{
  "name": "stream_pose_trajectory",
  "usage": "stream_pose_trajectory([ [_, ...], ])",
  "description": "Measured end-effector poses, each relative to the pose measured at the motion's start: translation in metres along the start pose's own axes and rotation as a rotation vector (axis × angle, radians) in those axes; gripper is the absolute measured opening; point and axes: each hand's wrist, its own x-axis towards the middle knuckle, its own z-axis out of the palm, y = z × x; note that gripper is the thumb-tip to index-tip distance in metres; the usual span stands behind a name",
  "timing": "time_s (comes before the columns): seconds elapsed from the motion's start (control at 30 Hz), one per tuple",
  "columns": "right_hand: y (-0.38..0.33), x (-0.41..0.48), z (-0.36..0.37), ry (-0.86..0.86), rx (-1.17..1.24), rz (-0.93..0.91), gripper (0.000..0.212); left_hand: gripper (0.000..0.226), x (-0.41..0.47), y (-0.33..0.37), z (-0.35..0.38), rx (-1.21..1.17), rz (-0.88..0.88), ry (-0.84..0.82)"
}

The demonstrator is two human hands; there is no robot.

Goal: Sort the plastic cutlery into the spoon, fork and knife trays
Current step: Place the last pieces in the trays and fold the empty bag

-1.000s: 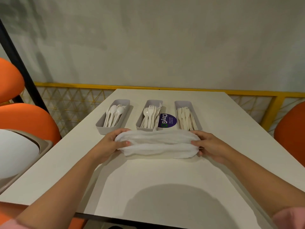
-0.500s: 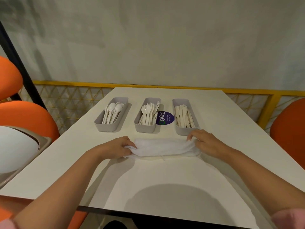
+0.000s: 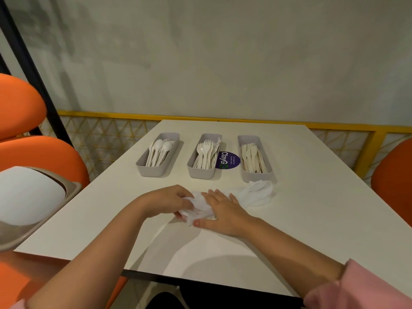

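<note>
Sorting looks done; the trays (image 3: 201, 173) mid-frame are full. Your left hand (image 3: 165, 201) grips the white cloth (image 3: 256, 195), your right hand (image 3: 223, 211) presses it flat; next, fold it away.

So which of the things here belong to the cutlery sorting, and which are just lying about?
Job: spoon tray, fork tray, knife tray, with spoons, forks, knives inside.
Not the job: white cloth, gripped by left hand, under right hand; purple sticker; orange chairs.

head view — forward, down, near table (image 3: 312, 219)
</note>
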Motion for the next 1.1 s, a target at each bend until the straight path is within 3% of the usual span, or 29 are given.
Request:
stream_pose_trajectory([
  [0.07,-0.004,0.0,0.004,0.02,0.147,-0.017,0.086,0.02,-0.008,0.013,0.0,-0.128,0.086,-0.016],
  [0.17,-0.01,0.0,0.007,0.124,0.512,0.004,0.052,0.029,-0.019,0.039,0.004,-0.33,0.16,0.06],
  [0.33,-0.001,0.0,-0.004,0.147,1.318,0.163,0.041,0.024,0.001,0.047,0.012,-0.172,0.435,0.579],
  [0.4,0.005,-0.002,-0.01,0.137,1.588,0.103,0.022,0.021,0.011,0.041,0.023,-0.023,0.536,0.564],
  [0.57,0.01,-0.006,-0.017,0.089,1.804,0.16,0.027,0.049,0.036,0.032,0.051,0.323,0.573,0.367],
  [0.63,0.01,-0.007,-0.017,0.145,1.741,0.252,0.024,0.051,0.043,0.027,0.055,0.35,0.491,0.328],
  [0.73,0.014,-0.009,-0.014,0.267,1.553,0.351,0.025,0.034,0.045,0.02,0.062,0.348,0.42,0.278],
  [0.83,0.016,-0.013,-0.013,0.441,1.164,0.436,0.028,0.042,0.04,0.022,0.068,0.386,0.338,0.233],
  [0.9,0.018,-0.023,-0.015,0.62,0.818,0.385,0.042,0.052,0.04,0.022,0.07,0.446,0.298,0.209],
  [0.97,0.015,-0.037,-0.019,0.712,0.489,0.166,0.062,0.06,0.039,0.023,0.07,0.49,0.286,0.191],
  [1.03,0.013,-0.048,-0.019,0.59,0.247,-0.035,0.068,0.06,0.038,0.026,0.071,0.485,0.28,0.174],
  [1.1,0.013,-0.052,-0.016,0.386,0.12,-0.105,0.065,0.063,0.038,0.029,0.072,0.486,0.266,0.162],
])
